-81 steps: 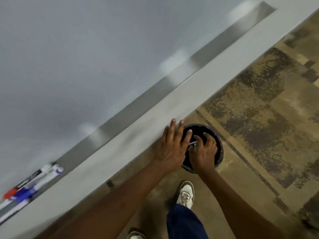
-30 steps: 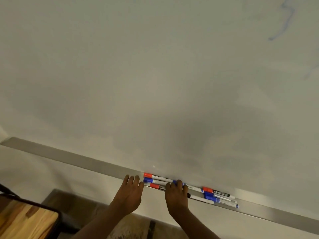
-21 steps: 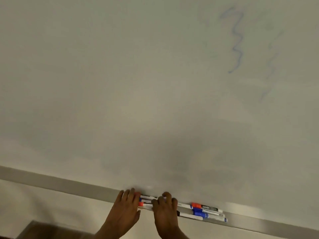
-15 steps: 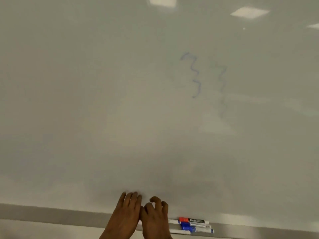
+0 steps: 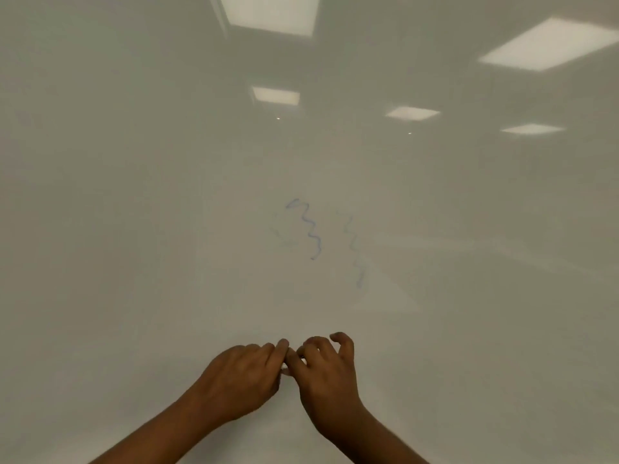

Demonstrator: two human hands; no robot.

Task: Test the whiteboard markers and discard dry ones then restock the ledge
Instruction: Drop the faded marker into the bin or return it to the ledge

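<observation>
Whiteboard (image 5: 134,229) fills view; 2 faint blue squiggles (image 5: 311,229) mid-board, ceiling-light reflections (image 5: 271,11) up top.

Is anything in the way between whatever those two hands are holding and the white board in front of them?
Nothing visible. The left hand and right hand pinch a small pale thing, probably a marker, mostly hidden by the fingers. The whiteboard right behind them is bare there; faint blue squiggles sit higher up.
</observation>
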